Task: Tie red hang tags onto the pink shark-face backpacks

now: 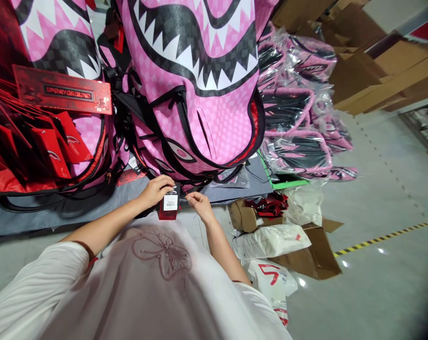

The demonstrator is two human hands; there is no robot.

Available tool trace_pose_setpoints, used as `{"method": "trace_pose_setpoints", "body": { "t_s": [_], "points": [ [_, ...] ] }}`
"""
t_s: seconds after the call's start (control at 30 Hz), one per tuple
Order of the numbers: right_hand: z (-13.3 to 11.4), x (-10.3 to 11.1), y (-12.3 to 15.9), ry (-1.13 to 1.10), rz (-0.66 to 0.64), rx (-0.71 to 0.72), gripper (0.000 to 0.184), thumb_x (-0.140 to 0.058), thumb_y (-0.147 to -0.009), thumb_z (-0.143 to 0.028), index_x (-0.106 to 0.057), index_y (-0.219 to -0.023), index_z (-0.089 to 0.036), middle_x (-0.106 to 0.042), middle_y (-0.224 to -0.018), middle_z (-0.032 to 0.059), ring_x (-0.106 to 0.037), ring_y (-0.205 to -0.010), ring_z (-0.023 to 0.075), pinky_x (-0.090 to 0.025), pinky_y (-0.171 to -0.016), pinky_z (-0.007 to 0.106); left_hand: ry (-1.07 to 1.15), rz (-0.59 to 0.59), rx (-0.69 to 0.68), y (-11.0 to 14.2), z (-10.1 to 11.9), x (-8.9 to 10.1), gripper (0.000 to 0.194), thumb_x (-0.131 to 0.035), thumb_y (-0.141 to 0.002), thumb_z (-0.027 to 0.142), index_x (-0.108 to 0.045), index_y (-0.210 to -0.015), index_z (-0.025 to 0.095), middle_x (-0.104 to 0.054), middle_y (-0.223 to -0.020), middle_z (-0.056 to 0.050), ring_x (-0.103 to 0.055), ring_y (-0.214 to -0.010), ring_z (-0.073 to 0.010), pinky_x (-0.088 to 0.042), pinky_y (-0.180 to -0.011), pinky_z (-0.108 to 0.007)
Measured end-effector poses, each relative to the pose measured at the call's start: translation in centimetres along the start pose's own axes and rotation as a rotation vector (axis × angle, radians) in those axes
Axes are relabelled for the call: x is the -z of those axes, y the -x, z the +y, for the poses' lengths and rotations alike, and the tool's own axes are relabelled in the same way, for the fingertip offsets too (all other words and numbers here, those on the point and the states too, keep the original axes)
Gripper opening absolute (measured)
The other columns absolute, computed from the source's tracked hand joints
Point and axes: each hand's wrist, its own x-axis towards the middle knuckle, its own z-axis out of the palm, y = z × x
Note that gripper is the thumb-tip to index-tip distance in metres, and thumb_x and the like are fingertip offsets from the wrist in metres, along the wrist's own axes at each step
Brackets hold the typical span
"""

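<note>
In the head view, a black-and-red tag (173,215) with a white barcode label was gripped near its upper end by the left hand (159,190), at the near edge of the grey table (231,192) and just below a pink backpack (223,137). A thin red cord (186,192) was pinched between the thumb and fingers of the right hand (200,206), close beside the tag; whether the two were joined could not be told. The backpack was printed with a toothed mouth, and its red lining was exposed. Red tags (51,153) were heaped on a second backpack (88,130) at the left. Plastic-wrapped bags (295,151) were stacked at the right, above an opened cardboard box (318,257).
</note>
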Motion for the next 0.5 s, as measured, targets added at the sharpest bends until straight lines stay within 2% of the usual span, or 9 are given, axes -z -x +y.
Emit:
{"method": "trace_pose_setpoints", "body": {
  "t_s": [0.13, 0.2, 0.3, 0.4, 0.5],
  "points": [
    [-1.0, 0.8, 0.5, -0.177, -0.130, -0.150, 0.037, -0.082, -0.054, -0.046, -0.068, -0.073, -0.017, -0.057, -0.058, -0.0047, -0.043, -0.048, 0.0063, -0.033, -0.047, 0.020, -0.038, -0.005, 0.089, -0.2, 0.0, -0.2, 0.012, -0.058, -0.090, 0.026, -0.067, -0.091, 0.018, -0.071, -0.092, -0.005, -0.065, -0.086, -0.0148, -0.051, -0.081, -0.028],
    [-1.4, 0.9, 0.7, -0.291, -0.192, -0.183, 0.038, -0.084, -0.054, -0.045, -0.069, -0.076, -0.017, -0.058, -0.060, -0.0038, -0.044, -0.048, 0.0062, -0.035, -0.048, 0.020, -0.071, 0.022, 0.042, -0.4, 0.0, -0.1, 0.016, -0.055, -0.092, 0.028, -0.067, -0.087, 0.018, -0.071, -0.096, -0.006, -0.065, -0.089, -0.0158, -0.051, -0.083, -0.030],
    [-1.7, 0.6, 0.9, -0.405, -0.243, -0.208, 0.038, -0.087, -0.054, -0.043, -0.070, -0.077, -0.017, -0.058, -0.061, -0.0035, -0.046, -0.051, 0.0062, -0.036, -0.048, 0.019, -0.260, 0.020, -0.105, -0.9, 0.4, 0.5, 0.021, -0.054, -0.094, 0.033, -0.069, -0.087, 0.020, -0.070, -0.106, -0.008, -0.061, -0.101, -0.0198, -0.045, -0.091, -0.037],
    [-2.0, 0.3, 0.9, -0.477, -0.302, -0.231, 0.037, -0.088, -0.056, -0.040, -0.070, -0.078, -0.017, -0.054, -0.061, -0.0047, -0.042, -0.051, 0.0049, -0.034, -0.048, 0.018, -0.450, -0.074, -0.183, -1.1, 1.0, 1.0, 0.024, -0.053, -0.095, 0.037, -0.071, -0.089, 0.022, -0.071, -0.108, -0.007, -0.058, -0.103, -0.0220, -0.039, -0.094, -0.041],
    [-2.3, 0.0, 1.0, -0.549, -0.365, -0.262, 0.037, -0.089, -0.056, -0.039, -0.067, -0.077, -0.017, -0.054, -0.064, -0.0043, -0.041, -0.051, 0.0048, -0.035, -0.048, 0.019, -0.425, -0.211, -0.190, -1.0, 1.3, 0.6, 0.028, -0.047, -0.097, 0.037, -0.070, -0.093, 0.021, -0.073, -0.102, -0.007, -0.061, -0.093, -0.0182, -0.042, -0.087, -0.034]
  ]
}}
